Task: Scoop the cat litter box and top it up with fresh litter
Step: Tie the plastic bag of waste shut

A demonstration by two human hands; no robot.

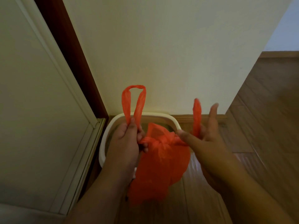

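Observation:
An orange plastic bag [160, 165] hangs in the air between my hands, its neck twisted into a knot. My left hand [124, 141] grips the bag's left handle loop, which stands up above my fist. My right hand [203, 139] holds the right handle strip between thumb and fingers, with the other fingers spread upward. Below and behind the bag sits the white litter box [105, 138] on the floor against the wall. The bag and my hands hide most of the box's inside.
A pale door [40, 110] with a dark frame [72, 62] stands close on the left of the box. A cream wall [161, 46] rises behind it. Wooden floor [267, 110] stretches to the right and toward me.

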